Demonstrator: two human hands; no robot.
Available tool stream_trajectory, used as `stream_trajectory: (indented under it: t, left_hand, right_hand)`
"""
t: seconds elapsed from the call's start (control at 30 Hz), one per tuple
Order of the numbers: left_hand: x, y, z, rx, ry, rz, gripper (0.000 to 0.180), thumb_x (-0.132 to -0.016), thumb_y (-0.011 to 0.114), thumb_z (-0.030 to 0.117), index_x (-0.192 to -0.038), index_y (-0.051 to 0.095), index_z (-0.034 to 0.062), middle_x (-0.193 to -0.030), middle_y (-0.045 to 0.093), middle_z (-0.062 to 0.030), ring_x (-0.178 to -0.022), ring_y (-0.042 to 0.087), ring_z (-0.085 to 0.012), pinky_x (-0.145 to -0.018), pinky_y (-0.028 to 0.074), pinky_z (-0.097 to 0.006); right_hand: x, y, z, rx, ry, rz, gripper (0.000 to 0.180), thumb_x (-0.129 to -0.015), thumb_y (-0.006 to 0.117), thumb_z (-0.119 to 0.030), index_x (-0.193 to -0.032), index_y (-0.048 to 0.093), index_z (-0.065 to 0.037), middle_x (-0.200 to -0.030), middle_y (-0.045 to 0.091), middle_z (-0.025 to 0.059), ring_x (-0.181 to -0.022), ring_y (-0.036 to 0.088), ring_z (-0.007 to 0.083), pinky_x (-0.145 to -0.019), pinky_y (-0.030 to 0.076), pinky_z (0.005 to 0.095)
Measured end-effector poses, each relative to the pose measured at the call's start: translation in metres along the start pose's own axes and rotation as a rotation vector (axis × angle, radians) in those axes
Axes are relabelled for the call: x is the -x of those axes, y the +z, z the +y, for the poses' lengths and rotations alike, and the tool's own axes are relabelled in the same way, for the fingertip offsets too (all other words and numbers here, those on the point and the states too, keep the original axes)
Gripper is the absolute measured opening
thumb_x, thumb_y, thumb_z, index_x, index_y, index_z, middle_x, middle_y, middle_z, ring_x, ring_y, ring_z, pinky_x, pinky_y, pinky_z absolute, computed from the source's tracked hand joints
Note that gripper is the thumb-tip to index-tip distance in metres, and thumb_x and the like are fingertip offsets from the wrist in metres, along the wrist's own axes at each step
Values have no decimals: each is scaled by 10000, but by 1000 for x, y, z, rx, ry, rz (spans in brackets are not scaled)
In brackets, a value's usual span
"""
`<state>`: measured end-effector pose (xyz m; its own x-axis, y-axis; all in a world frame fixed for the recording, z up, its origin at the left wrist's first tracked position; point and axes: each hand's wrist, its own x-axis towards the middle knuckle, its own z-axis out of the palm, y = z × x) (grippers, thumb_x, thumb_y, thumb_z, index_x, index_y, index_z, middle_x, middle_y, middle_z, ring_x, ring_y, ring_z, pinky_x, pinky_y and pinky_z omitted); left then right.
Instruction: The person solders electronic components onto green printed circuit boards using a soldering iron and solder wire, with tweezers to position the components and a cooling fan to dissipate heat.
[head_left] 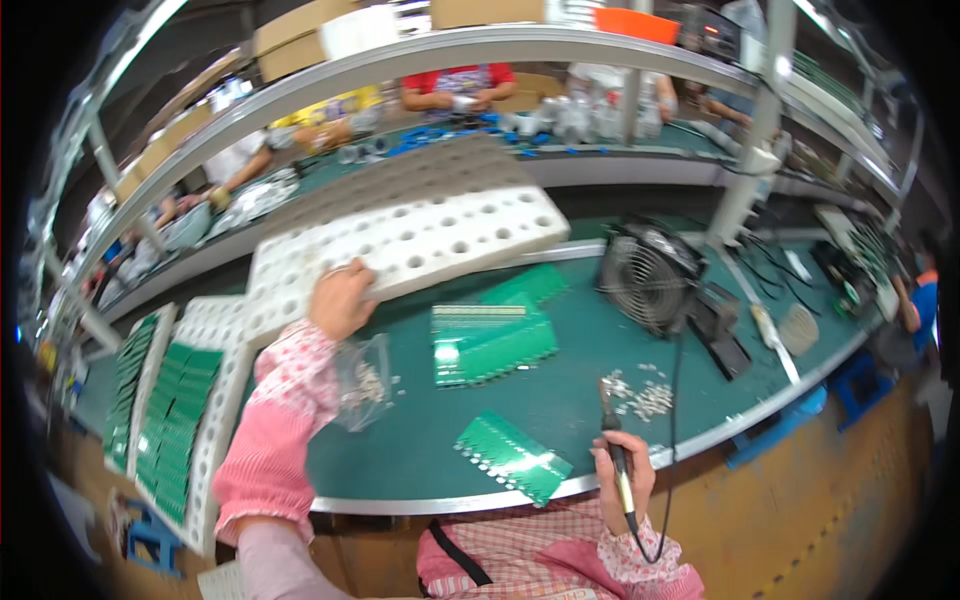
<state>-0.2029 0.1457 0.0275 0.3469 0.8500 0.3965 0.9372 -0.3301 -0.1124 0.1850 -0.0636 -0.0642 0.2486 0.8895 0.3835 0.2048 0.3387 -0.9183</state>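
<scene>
At nine o'clock of the bench, white foam racks filled with green circuit boards are seen lying at the left end of the green work surface. Just right of them, the left hand is raised above the bench and closed on the near edge of a white foam tray pierced with round holes; the tray is held tilted off the surface, blurred, and stretches toward one o'clock from the hand. Below the hand, a clear plastic bag of small metal parts is seen beside the pink patterned sleeve. At the centre, a stack of green boards lies flat, and toward six o'clock a fanned row of green boards rests near the bench's front edge. Further right, the right hand is closed around a soldering iron, its tip pointed toward twelve o'clock and its cord trailing down. Loose small metal parts are scattered just beyond the tip. At two o'clock, a small black fan stands upright. Other people's hands are seen across the far bench at twelve o'clock.
</scene>
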Motion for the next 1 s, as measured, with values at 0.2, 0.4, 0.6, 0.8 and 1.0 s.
stream_trajectory:
  t: [0.2, 0.4, 0.6, 0.8, 1.0]
  left_hand:
    - [20, 2, -6, 19, 10, -14, 307, -704, 757, 107, -969, 604, 78, -998, 591, -92, -916, 611, -320, -866, 432, -472]
    - [20, 17, 7, 138, 57, -6, 311, -706, 725, 62, -986, 590, 74, -990, 603, -100, -891, 608, -328, -800, 429, -436]
    - [45, -1, -3, 150, -86, 156, 217, -805, 628, 68, -998, 529, 72, -950, 617, -134, -843, 608, -343, -755, 444, -434]
    - [44, 3, 8, 127, -258, 244, 121, -891, 611, 169, -850, 643, 60, -771, 643, -146, -722, 626, -345, -770, 437, -471]
    - [66, 11, 13, 167, -228, 253, 297, -766, 748, 227, -1008, 659, 79, -1013, 632, -91, -991, 581, -287, -857, 396, -445]
  right_hand:
    - [-46, -60, -8, -55, -42, 390, 260, -1019, 480, -226, -1151, 564, -19, -897, 647, 92, -788, 610, 133, -727, 505, 260]
    - [-116, -148, 10, -1, 34, 491, 287, -1035, 454, -281, -1133, 583, -44, -833, 628, 56, -674, 575, 90, -590, 504, 232]
    - [-167, -151, 54, 1, 205, 428, 384, -975, 541, -409, -1158, 622, -81, -827, 641, 71, -666, 596, 96, -518, 545, 253]
    - [-196, -170, 96, -332, 463, 254, 474, -956, 574, -440, -1313, 571, -127, -1087, 673, 51, -849, 597, 105, -712, 501, 266]
    - [-174, -155, 61, -846, 788, 408, 288, -950, 641, -322, -1146, 611, -113, -925, 650, -37, -653, 535, 33, -507, 408, 173]
